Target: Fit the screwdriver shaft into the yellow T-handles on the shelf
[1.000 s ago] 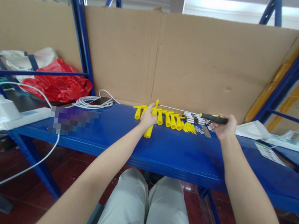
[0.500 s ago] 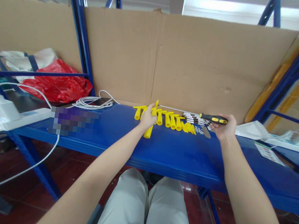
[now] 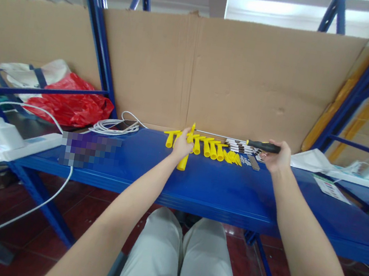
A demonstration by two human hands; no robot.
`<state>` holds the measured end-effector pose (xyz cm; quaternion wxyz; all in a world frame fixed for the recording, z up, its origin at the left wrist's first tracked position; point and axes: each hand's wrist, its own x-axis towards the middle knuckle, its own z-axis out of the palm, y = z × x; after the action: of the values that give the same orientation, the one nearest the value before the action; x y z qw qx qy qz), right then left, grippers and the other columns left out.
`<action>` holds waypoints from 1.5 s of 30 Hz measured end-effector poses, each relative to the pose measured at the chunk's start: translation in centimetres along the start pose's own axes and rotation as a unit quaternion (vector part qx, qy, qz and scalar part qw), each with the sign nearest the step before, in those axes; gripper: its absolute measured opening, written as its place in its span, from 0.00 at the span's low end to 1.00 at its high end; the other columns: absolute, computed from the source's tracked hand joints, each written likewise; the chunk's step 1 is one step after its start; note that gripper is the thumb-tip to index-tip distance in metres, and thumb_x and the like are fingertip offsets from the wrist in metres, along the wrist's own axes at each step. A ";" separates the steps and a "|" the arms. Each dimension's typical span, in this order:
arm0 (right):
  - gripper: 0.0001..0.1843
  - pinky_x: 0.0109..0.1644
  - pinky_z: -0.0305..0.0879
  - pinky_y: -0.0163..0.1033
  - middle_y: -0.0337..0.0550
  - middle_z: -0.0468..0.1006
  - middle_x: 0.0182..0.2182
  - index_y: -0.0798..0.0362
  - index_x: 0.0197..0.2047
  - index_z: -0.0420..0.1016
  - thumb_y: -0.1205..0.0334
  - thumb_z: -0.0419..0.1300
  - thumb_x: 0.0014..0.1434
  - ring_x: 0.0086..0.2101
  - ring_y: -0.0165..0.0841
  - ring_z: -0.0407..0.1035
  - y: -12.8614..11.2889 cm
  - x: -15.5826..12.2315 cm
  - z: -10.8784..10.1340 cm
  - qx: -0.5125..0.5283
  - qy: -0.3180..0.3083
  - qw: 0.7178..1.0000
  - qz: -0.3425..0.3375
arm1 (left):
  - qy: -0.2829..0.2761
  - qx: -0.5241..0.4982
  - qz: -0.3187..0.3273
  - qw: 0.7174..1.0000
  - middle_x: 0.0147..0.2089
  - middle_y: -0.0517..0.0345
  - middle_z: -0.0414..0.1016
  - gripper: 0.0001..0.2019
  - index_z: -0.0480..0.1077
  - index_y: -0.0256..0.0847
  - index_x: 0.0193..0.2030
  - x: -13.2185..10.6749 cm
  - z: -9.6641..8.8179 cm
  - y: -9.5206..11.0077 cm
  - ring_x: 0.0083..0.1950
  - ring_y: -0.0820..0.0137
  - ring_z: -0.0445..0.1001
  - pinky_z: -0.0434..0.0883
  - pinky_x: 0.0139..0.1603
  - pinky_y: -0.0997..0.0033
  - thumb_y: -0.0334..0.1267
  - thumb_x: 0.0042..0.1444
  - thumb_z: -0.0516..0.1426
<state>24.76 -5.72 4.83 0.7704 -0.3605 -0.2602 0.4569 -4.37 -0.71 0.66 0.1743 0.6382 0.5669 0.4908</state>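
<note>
My left hand (image 3: 182, 145) is closed round a yellow plastic handle (image 3: 184, 156) that stands tilted on the blue shelf (image 3: 198, 184). My right hand (image 3: 277, 158) grips a screwdriver (image 3: 263, 146) by its black and yellow grip. The long metal shaft (image 3: 221, 136) runs level to the left, and its tip meets the top of the yellow handle. Between my hands a row of several yellow plastic handles (image 3: 209, 147) lies on the shelf, with small black and white parts (image 3: 239, 146) beside them.
A cardboard sheet (image 3: 216, 73) backs the shelf. A white cable coil (image 3: 116, 123), a red plastic bag (image 3: 71, 103) and a white power strip with a charger (image 3: 17, 142) lie to the left. White paper and packets (image 3: 327, 167) lie to the right. Blue rack posts stand on both sides.
The screwdriver grip has turned a little in my right hand. Both hands stay in place.
</note>
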 end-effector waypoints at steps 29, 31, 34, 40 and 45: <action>0.11 0.12 0.41 0.28 0.31 0.61 0.17 0.50 0.29 0.60 0.57 0.56 0.60 0.12 0.21 0.42 0.7 1.0 -0.6 -0.030 0.015 0.999 0.015 | -0.002 -0.005 0.001 1.000 0.41 0.61 0.80 0.33 0.61 0.47 0.66 0.3 0.1 -0.3 0.32 0.74 0.78 0.73 0.39 0.77 0.23 0.53 0.57; 0.09 0.13 0.45 0.28 0.32 0.62 0.18 0.50 0.29 0.60 0.59 0.55 0.59 0.12 0.22 0.45 0.7 0.9 -0.4 -0.030 0.008 0.999 0.013 | 0.003 -0.009 0.005 1.000 0.41 0.60 0.80 0.31 0.62 0.47 0.65 0.5 0.2 -0.5 0.34 0.73 0.78 0.74 0.40 0.76 0.25 0.53 0.57; 0.09 0.13 0.50 0.29 0.34 0.63 0.18 0.50 0.28 0.60 0.58 0.55 0.58 0.13 0.24 0.50 0.5 0.6 -0.3 -0.019 -0.011 1.000 0.009 | 0.007 -0.011 0.004 1.000 0.40 0.60 0.80 0.30 0.63 0.46 0.64 0.6 0.3 -0.6 0.35 0.72 0.79 0.74 0.40 0.75 0.27 0.53 0.59; 0.11 0.12 0.44 0.29 0.32 0.60 0.16 0.50 0.28 0.61 0.56 0.52 0.60 0.12 0.23 0.45 0.1 0.0 -0.3 -0.026 -0.020 0.999 0.022 | 0.011 0.000 0.002 1.000 0.40 0.59 0.81 0.30 0.64 0.47 0.63 0.6 0.2 -0.6 0.35 0.72 0.79 0.74 0.41 0.75 0.28 0.53 0.61; 0.07 0.12 0.44 0.28 0.32 0.62 0.16 0.50 0.28 0.59 0.62 0.55 0.56 0.12 0.22 0.45 0.6 0.9 -0.7 -0.026 -0.021 0.999 0.009 | 0.005 -0.003 0.003 1.000 0.42 0.59 0.80 0.30 0.63 0.46 0.64 0.7 0.2 -0.7 0.34 0.73 0.78 0.74 0.40 0.76 0.26 0.54 0.59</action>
<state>25.36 -4.98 4.03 0.7509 -0.3728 -0.2852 0.4645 -4.66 0.19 0.29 0.1716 0.6369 0.5645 0.4962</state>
